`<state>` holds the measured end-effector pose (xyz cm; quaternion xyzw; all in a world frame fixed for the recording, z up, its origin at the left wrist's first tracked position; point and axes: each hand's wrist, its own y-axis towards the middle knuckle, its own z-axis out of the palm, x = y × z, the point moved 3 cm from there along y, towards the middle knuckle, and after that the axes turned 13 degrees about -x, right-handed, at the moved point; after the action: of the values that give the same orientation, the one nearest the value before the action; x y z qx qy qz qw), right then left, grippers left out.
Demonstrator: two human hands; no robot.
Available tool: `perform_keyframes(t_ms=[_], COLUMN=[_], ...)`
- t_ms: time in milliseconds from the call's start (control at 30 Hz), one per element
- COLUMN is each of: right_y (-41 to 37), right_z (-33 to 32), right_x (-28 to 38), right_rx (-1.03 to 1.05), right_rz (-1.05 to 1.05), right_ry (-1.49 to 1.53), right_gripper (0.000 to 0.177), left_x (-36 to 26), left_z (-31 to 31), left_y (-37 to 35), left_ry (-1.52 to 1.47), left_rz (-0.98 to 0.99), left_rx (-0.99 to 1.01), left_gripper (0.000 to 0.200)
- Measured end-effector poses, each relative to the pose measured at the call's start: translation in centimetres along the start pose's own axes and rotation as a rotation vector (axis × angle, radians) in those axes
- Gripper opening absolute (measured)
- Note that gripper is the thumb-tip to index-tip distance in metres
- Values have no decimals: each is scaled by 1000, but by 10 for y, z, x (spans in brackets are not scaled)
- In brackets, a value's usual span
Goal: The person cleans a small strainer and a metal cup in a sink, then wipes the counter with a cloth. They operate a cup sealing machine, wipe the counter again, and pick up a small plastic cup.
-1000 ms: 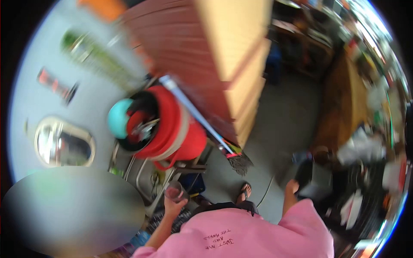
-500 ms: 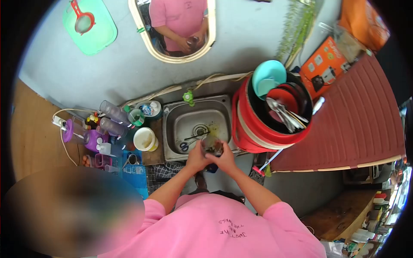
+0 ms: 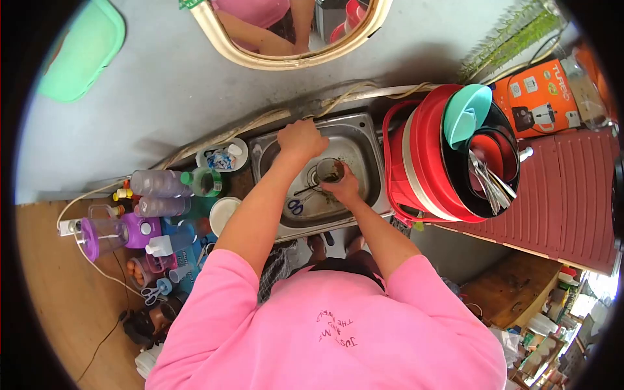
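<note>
My left hand (image 3: 303,138) is closed at the back edge of the sink, over the spot of the green faucet, which it covers. In my right hand (image 3: 346,187) is a clear glass (image 3: 330,170) with dark brown residue inside, held over the basin of the steel sink (image 3: 361,214). Blue-handled scissors (image 3: 295,207) lie in the basin just left of the glass. Near the drain, a thin dark utensil (image 3: 305,190) rests beside them, and greenish-brown scraps are scattered on the basin floor.
Right of the sink stand stacked red basins (image 3: 426,156) with bowls and cutlery on top. To the left are a white tub (image 3: 224,214), a dish with a sponge-like bundle (image 3: 221,156), plastic bottles (image 3: 159,184) and a purple blender (image 3: 140,231). A mirror (image 3: 286,62) hangs above.
My left hand has left the glass and reached forward to the faucet. My right hand now holds the glass alone, farther over the basin. The view has shifted and tilted.
</note>
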<state>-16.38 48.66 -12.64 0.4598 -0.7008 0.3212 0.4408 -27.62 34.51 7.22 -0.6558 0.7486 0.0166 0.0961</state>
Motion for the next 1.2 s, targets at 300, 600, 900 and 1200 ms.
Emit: perform_keyframes(t_ms=[300,600,900,1200], right_y=[51,83,70,76], right_z=[86,114,41,59], right_x=[-6,-34,2,-8], right_rx=[271,617,471,449], right_rz=[-119,376,-126,-102], right_ry=[-127,534,74,-28], right_gripper=[62,66,96,98], left_x=[31,31,31,15], left_z=[51,42,54,23], left_y=[-8,-10,-6,-6], left_ry=[-1261,-1207,-1019,-359], left_rz=[-752,-718,-710,-427], left_rx=[384,266,156,-151], left_gripper=[59,61,70,52])
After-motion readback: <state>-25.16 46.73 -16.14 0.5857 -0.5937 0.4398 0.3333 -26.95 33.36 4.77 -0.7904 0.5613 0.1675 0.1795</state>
